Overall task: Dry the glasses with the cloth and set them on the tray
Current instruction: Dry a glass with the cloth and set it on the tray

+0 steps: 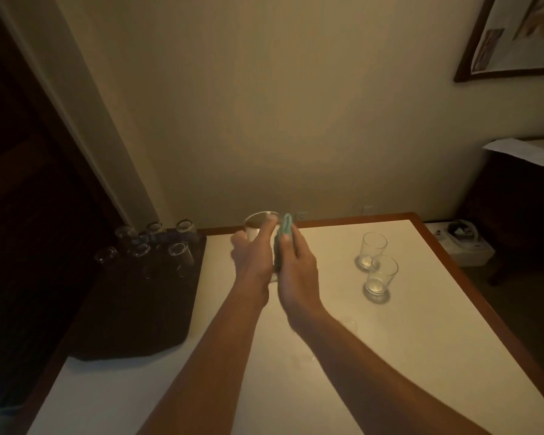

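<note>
Standing at the counter's [327,356] far-left corner: dark tray [145,309] with several glasses [145,246] grouped at its far end. Left hand [253,255] at the far edge, grip closed round a raised glass [259,224]. Right hand [297,268] just beside, grip holding green cloth [285,229] against that glass. Two loose glasses [377,265] upright toward the far-right corner

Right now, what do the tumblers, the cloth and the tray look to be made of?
Tumblers: clear glass, see-through with thick bright bases. Cloth: soft teal fabric, possibly microfibre, folded against the held glass between the left hand and right hand. Tray: dark, matte; the material is unclear in the dim light.
</note>
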Available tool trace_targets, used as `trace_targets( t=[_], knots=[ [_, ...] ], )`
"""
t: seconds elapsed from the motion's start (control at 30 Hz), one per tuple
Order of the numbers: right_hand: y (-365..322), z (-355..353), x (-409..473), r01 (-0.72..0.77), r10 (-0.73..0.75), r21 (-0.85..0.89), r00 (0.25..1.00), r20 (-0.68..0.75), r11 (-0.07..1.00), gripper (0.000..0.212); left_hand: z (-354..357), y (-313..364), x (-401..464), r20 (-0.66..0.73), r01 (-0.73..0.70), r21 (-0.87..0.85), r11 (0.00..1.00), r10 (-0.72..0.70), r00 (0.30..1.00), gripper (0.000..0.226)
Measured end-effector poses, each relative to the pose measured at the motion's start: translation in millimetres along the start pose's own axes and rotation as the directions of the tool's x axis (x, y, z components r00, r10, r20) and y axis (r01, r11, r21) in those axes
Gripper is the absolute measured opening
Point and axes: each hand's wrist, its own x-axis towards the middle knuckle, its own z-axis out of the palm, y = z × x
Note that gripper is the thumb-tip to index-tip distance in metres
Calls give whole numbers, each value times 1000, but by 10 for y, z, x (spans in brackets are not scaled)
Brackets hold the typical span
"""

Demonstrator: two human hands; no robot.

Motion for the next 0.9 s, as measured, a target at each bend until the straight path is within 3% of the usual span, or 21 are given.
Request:
trace_targets(
  t=[0.1, 0.2, 0.3, 0.37, 0.43, 0.6, 0.7, 0.8, 0.9],
  knots=[
    [65, 53, -141, 54, -53, -44, 998, 18, 998, 46, -59, -30, 18, -124, -61, 19, 998, 63, 990, 60],
    [-3, -5, 144, 51, -52, -19, 999, -9, 998, 46, -23, -64, -50, -19, 6, -13, 1000, -7, 1000, 41],
    [-66, -12, 209, 8, -8, 27, 1000, -9, 1000, 47, 17, 16, -52, 45, -45, 45, 998, 43, 998, 57],
    [-17, 23, 64, 33, -33, -6, 999, 11, 999, 47, -22, 75, 12, -23, -102, 37, 994, 103, 994, 66],
    [22, 45, -72, 71, -70, -25, 997, 28, 997, 48, -68, 81, 36, -47, -125, 43, 991, 127, 991, 61],
    [-78, -69, 283, 44, -43, 16, 997, -71, 999, 47, 14, 42, -62, 172, 17, 71, 997, -29, 985, 61],
    [-66, -35, 193, 4, -7, -34, 996, -86, 999, 46, 47, 33, 42, 102, -66, 121, 990, 54, 993, 81],
    [1, 18, -45, 31, -33, -59, 999, -40, 998, 47, 10, 49, 62, -26, -134, 147, 980, 139, 990, 62],
    [-8, -55, 112, 39, -41, -20, 997, -69, 999, 47, 1, 41, -24, 89, -24, 161, 987, 9, 996, 54]
  ],
)
